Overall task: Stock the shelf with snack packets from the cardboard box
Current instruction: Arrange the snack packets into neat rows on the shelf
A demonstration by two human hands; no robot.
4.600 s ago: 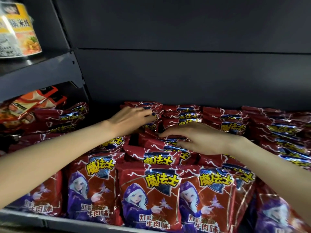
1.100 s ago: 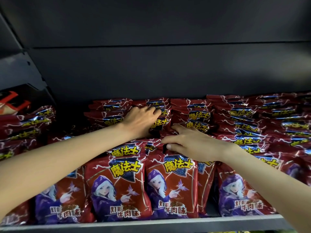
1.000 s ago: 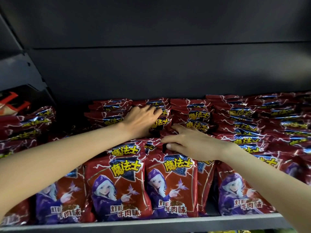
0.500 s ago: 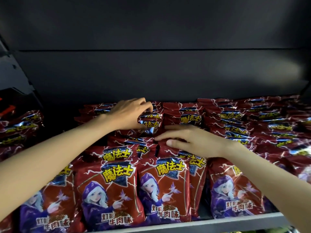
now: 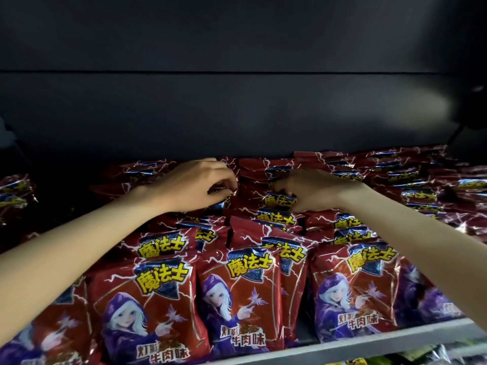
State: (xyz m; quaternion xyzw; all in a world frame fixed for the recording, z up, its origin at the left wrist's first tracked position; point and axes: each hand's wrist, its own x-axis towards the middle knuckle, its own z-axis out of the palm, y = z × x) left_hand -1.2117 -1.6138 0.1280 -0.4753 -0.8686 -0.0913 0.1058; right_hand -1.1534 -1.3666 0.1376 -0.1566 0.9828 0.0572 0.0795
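Rows of red snack packets (image 5: 238, 293) with a purple-hooded cartoon figure and yellow lettering fill the shelf (image 5: 369, 345), standing upright behind its grey front rail. My left hand (image 5: 196, 184) reaches to the back of the middle row, its fingers curled on the top of a packet (image 5: 221, 197) there. Just to its right, my right hand (image 5: 315, 189) pinches the top edge of another packet (image 5: 279, 202) in the neighbouring row. The cardboard box is out of view.
A dark back panel (image 5: 237, 114) rises behind the packets, with the dark underside of the shelf above. More red packets (image 5: 421, 180) are stacked at the back right and at the far left (image 5: 13, 193). Bits of other packaging (image 5: 369, 360) show below the rail.
My right hand has moved from the middle of the row back and to the right, onto a rear packet. My left hand has stayed at the back. The view has shifted left.
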